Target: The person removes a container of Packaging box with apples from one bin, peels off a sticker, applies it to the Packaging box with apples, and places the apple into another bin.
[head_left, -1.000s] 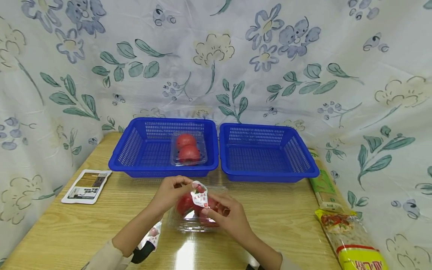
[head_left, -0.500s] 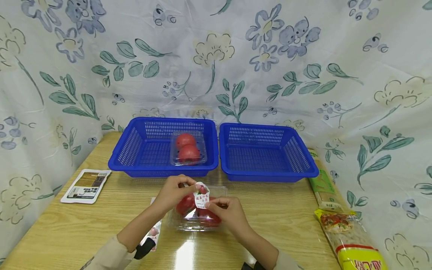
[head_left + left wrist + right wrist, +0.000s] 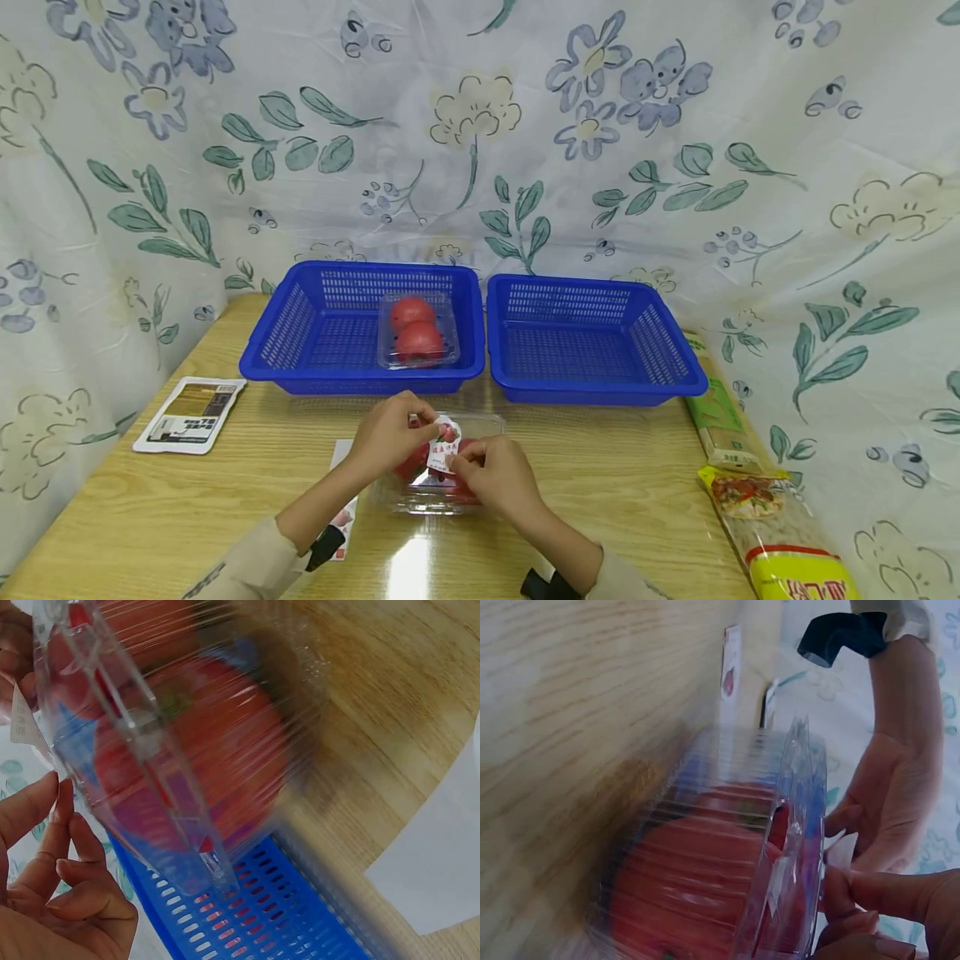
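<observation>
In the head view, a clear plastic clamshell box [image 3: 491, 423] with red round fruits [image 3: 202, 750] inside lies on the table under both hands. Just over its lid is a small white sticker [image 3: 442, 446] with a red fruit picture and red writing. The left hand [image 3: 390, 429] pinches the sticker's upper left part. At its lower right edge, the right hand [image 3: 498, 475] pinches it between thumb and finger. The right wrist view shows the sticker [image 3: 843, 851] close against the lid; whether it touches cannot be told.
A blue basket [image 3: 258, 350] behind holds another clear box of red fruits [image 3: 420, 333]. Beside it stands a second blue basket [image 3: 600, 387]. A printed sticker sheet [image 3: 341, 521] lies by the left forearm. Packets [image 3: 191, 417] [image 3: 723, 408] [image 3: 780, 525] lie at both sides.
Both hands have lowered the sticker slightly toward the lid, and it has turned a little. The sticker sheet by the left forearm shows more now. The box and baskets stay put.
</observation>
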The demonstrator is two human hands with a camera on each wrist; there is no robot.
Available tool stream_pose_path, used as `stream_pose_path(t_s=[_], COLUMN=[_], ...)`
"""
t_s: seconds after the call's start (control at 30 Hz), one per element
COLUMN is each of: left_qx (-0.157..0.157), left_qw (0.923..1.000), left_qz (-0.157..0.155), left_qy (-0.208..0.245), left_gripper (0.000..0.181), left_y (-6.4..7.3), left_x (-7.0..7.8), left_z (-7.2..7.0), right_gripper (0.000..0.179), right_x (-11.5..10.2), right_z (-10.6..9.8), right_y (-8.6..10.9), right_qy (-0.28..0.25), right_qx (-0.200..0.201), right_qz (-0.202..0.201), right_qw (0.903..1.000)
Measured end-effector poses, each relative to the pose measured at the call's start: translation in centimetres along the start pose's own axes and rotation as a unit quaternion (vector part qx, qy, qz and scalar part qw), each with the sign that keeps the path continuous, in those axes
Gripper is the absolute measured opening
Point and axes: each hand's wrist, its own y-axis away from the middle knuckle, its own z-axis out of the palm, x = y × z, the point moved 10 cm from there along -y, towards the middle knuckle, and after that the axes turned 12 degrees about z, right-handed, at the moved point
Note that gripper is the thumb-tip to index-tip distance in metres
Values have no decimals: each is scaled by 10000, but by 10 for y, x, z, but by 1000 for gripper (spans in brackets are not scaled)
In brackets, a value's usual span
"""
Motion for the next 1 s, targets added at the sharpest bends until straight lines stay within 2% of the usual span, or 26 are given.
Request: stream_pose_path(t_s=[0.23, 0.43, 0.53, 0.73, 1.0], left_qx=[-6, -7, 98, 349, 618], left_qw=[9997, 9993, 9993, 9981, 9941], left_qz=[-87, -105, -82, 108, 437], left_qy=[-225, -362, -343, -494, -771], left_gripper=[8, 8, 8, 9, 7], left_y=[2, 5, 6, 9, 14], left_x=[-4, -6, -6, -1, 5], left_z=[4, 7, 7, 5, 4], right_gripper=[25, 32, 36, 37, 41], right_x=[-2, -6, -10, -16, -18], right_z=[2, 2, 1, 3, 2], right_y=[-1, -1, -1, -1, 3], right_qy=[551, 892, 1094, 1491, 2044], right_qx=[53, 207, 235, 358, 803], right_qz=[65, -91, -245, -465, -594], right_qw=[9984, 9958, 9934, 9871, 9738])
